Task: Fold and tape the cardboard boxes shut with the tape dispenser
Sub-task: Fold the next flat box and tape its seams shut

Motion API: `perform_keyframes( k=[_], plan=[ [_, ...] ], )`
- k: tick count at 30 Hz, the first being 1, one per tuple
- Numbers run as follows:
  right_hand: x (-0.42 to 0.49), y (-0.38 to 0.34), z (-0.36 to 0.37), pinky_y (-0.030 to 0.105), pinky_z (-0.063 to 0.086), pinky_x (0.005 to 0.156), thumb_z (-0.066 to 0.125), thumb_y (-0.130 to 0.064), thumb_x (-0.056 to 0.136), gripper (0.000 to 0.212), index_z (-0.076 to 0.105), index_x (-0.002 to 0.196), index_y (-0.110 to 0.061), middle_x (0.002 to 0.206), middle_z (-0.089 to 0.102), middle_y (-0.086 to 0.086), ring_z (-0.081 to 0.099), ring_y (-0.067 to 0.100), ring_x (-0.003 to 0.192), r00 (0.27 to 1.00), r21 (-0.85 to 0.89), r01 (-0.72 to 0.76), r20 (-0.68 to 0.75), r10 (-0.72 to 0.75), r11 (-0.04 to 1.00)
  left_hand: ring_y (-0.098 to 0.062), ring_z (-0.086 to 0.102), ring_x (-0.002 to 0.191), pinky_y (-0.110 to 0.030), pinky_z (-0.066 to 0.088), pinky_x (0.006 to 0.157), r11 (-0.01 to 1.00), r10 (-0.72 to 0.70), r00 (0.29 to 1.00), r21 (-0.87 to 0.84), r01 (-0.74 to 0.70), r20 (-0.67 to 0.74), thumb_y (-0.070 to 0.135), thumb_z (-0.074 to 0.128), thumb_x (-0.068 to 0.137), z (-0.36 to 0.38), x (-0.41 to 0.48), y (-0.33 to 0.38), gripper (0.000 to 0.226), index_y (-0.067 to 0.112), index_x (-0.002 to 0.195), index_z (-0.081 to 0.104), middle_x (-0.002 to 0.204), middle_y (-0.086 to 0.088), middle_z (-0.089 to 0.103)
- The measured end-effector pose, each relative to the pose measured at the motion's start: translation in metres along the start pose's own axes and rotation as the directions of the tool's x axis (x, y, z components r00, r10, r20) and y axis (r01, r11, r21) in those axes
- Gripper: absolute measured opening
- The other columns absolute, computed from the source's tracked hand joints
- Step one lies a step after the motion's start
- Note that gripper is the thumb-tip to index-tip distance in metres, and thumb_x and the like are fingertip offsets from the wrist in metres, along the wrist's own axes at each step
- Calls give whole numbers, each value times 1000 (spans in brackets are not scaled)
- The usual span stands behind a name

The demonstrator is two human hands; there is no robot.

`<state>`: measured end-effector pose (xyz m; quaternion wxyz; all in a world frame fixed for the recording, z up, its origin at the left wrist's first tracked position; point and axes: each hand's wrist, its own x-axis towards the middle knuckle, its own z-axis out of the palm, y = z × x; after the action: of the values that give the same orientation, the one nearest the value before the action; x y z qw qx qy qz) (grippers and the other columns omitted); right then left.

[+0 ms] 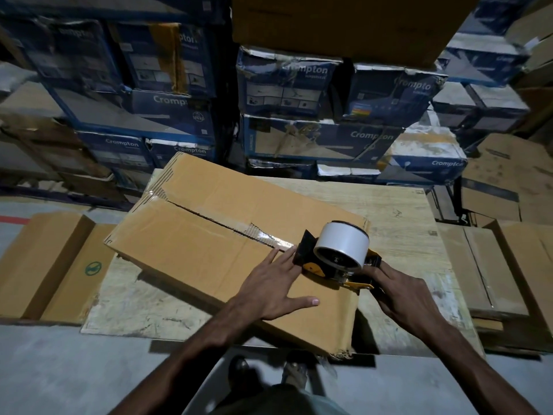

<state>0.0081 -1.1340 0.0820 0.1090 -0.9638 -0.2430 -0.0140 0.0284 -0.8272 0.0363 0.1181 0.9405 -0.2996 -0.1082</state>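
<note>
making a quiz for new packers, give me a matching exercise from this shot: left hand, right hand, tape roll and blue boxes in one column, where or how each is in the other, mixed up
Column one:
1. left hand
2. right hand
3. tape roll
4. blue boxes

Column two:
A. stacked behind the table
B. grips the handle of the tape dispenser
C. lies flat on top of the cardboard box
D. white, mounted on the tape dispenser

Pairs: 1-C; 2-B; 3-D; 4-A
</note>
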Motion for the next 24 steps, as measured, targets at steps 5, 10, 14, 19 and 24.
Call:
perform_keyframes(
  k=[5,10,14,19,24],
  plan=[
    [6,-4,24,37,46,37,78,-1,81,71,48,137,-31,121,64,4,61,24,58,1000,59,-2,-20,3,998,-9,-7,159,-47,-3,130,1000,4,1000,8,-4,-30,88,20,94,-3,-1,-11,95,26,166,17,173,8,1],
    [44,-29,32,40,49,43,62,-7,91,59,45,142,-33,127,61,2,63,25,70,998,146,63,-37,-58,987,-7,-3,159,-44,-4,130,999,-36,999,-6,36,-24,88,25,93,-22,-14,-51,94,27,166,17,171,10,-2],
    [91,-60,44,41,49,45,48,-21,98,47,45,144,-33,130,59,0,64,27,77,997,156,76,-19,-74,985,-6,3,158,-43,0,130,998,-68,997,16,68,-48,88,28,93,-43,-31,-99,95,26,165,23,168,11,-2],
    [116,-72,41,35,43,43,55,-19,98,46,42,140,-34,122,60,-1,62,26,70,994,118,103,13,-105,988,-7,2,158,-45,-1,130,991,-124,992,45,125,-30,89,30,92,-49,-39,-123,96,27,165,22,170,10,0],
    [112,-55,22,35,42,44,48,-28,100,40,39,138,-38,123,61,-5,61,28,69,988,81,150,23,-152,985,-5,-9,157,-42,-2,130,988,-149,989,44,150,-11,86,27,94,-45,-39,-129,96,29,166,-3,172,7,-4]
  ],
)
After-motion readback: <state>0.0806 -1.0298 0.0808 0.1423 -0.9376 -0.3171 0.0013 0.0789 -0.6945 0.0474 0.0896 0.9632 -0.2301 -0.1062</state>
